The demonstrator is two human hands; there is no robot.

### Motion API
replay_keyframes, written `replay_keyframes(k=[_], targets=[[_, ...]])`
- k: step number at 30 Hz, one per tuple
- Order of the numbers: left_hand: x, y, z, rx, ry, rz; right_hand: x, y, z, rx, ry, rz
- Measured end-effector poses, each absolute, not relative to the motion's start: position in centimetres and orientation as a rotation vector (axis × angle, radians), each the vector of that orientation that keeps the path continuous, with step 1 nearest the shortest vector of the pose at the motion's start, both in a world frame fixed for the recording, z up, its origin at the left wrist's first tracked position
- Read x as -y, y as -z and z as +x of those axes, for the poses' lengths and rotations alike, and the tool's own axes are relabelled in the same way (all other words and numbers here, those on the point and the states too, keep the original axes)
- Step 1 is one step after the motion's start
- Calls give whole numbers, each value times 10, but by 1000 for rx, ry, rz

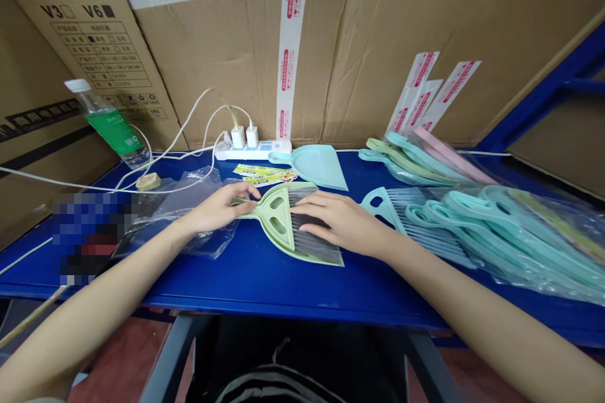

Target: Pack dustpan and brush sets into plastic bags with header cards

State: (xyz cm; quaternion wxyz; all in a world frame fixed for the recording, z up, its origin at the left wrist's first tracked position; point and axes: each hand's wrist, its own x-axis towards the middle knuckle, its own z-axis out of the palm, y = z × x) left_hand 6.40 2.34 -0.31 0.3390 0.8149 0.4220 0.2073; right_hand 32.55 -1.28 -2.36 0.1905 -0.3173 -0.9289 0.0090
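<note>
Pale green plastic hand brush (276,220) shown flat on the blue counter (246,283), its narrow neck gripped by the partly closed left hand (217,209), the open right hand (343,221) laid across the grey bristles (317,249), a clear plastic bag (208,242) just beside.
</note>
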Motion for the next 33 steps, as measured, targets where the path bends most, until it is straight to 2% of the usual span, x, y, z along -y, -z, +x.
replay_keyframes(k=[33], targets=[[-22,7,65,-1065,-352,2249,12,22,324,2666,50,-931]])
